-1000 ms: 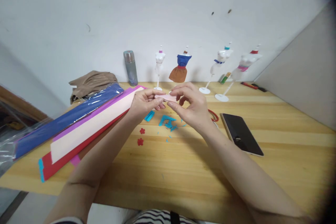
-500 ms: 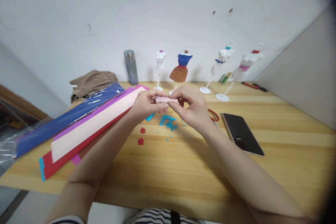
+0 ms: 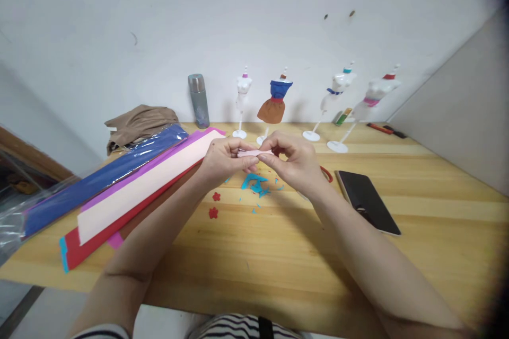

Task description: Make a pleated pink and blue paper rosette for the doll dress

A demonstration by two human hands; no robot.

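Observation:
A small folded strip of pale pink paper (image 3: pixel 254 153) is held up over the table between both hands. My left hand (image 3: pixel 226 156) pinches its left end between thumb and fingers. On its right end, my right hand (image 3: pixel 292 159) is closed in the same way, the two thumbs almost meeting. Below them lie scraps of cut blue paper (image 3: pixel 254 184). Two small red flower cutouts, one of them the lower red flower (image 3: pixel 213 213), rest nearer to me. Part of a red scissor handle (image 3: pixel 326 174) shows behind my right hand.
Long paper sheets (image 3: pixel 139 190) and a plastic-wrapped blue pack (image 3: pixel 107 180) lie left, before a brown cloth (image 3: pixel 143 122). A flask (image 3: pixel 199 101) and several small mannequins, one in a brown skirt (image 3: pixel 271 110), stand along the wall. A tablet (image 3: pixel 368 201) lies right.
Both hands stay on the pink paper, which now looks flatter and is seen more edge-on. My thumbs have come closer together. The view has shifted slightly.

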